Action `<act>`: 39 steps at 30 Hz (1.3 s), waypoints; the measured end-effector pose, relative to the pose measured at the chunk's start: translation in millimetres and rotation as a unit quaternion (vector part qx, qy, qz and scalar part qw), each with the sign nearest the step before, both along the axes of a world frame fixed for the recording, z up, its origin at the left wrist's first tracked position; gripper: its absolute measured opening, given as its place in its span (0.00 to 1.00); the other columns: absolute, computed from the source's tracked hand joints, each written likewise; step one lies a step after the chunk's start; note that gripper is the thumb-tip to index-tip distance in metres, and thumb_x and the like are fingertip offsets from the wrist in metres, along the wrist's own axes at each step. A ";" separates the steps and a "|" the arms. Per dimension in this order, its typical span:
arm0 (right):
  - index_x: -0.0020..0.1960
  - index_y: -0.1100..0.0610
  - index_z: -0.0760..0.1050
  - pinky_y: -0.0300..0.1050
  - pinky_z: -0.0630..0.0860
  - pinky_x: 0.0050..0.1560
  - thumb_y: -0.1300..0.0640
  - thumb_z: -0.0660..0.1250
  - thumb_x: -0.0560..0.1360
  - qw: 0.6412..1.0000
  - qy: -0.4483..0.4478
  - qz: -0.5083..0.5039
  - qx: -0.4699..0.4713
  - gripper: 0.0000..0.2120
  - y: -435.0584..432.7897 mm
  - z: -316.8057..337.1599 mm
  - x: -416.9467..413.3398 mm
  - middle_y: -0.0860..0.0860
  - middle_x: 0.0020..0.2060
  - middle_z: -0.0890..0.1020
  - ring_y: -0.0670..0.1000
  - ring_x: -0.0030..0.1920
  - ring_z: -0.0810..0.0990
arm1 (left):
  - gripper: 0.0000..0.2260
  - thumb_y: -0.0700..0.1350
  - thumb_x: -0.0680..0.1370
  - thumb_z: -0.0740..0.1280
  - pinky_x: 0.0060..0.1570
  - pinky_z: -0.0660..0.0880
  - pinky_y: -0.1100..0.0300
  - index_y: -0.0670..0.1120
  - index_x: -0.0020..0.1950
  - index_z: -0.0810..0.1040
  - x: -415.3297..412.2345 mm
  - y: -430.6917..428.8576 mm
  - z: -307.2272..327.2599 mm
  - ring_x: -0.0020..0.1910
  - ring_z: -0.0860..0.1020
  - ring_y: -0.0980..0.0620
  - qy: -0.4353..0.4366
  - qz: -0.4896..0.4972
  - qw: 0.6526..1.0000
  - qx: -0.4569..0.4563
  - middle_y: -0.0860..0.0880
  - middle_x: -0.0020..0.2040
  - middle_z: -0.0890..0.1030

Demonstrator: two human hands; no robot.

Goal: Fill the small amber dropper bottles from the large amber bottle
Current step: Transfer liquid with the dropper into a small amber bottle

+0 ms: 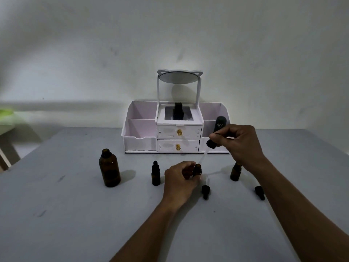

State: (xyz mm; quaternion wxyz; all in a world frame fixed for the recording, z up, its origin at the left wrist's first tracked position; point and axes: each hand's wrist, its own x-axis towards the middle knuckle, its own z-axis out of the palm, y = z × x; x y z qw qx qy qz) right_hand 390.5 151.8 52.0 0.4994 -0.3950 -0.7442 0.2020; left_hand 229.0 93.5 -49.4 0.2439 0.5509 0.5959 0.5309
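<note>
Using left hand (181,176) to pinch open small dropper bottle (197,170) upright on desk (75,214), right hand (239,144) curled round Kahf dropper (219,124) at its collar, glass tip at bottle mouth; likely light, slick, fragile, tippy, so hold low on body; large amber bottle (109,168) uncapped, well left.

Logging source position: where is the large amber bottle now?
Head view: the large amber bottle stands uncapped at the left of the table, beside the capped small dropper bottle.
</note>
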 end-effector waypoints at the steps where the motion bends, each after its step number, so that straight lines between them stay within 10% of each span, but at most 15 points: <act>1: 0.41 0.53 0.84 0.40 0.80 0.45 0.58 0.77 0.71 1.000 -0.001 -0.001 -0.001 0.02 0.0 -0.1 -0.7 0.50 0.35 0.86 0.47 0.36 0.84 | 0.19 0.40 0.69 0.76 0.51 0.76 0.72 0.47 0.59 0.81 0.0 0.0 0.1 0.48 0.82 0.60 0.001 0.001 1.000 0.000 0.53 0.52 0.84; 22: 0.43 0.51 0.84 0.57 0.84 0.43 0.61 0.75 0.72 0.989 0.123 0.078 0.032 0.05 -29.8 56.5 -32.7 0.48 0.38 0.88 0.56 0.40 0.87 | 0.17 0.48 0.71 0.75 0.47 0.74 0.75 0.54 0.59 0.79 -46.2 -64.9 25.7 0.49 0.79 0.63 0.002 0.030 0.999 0.027 0.61 0.50 0.80; 30: 0.45 0.52 0.84 0.41 0.84 0.47 0.63 0.75 0.72 0.970 0.155 0.187 0.011 0.06 -45.7 65.0 -122.6 0.47 0.37 0.88 0.50 0.40 0.88 | 0.08 0.40 0.72 0.74 0.44 0.76 0.73 0.48 0.50 0.84 -153.6 -108.1 35.4 0.43 0.81 0.63 0.025 0.237 0.956 0.170 0.57 0.43 0.83; 39: 0.43 0.51 0.85 0.55 0.84 0.51 0.61 0.76 0.72 0.970 0.118 0.212 0.003 0.05 -46.4 57.6 -192.6 0.51 0.37 0.88 0.53 0.41 0.88 | 0.24 0.51 0.65 0.79 0.47 0.76 0.72 0.49 0.59 0.81 -192.3 -90.7 13.7 0.48 0.81 0.62 -0.072 0.230 0.968 0.076 0.55 0.50 0.83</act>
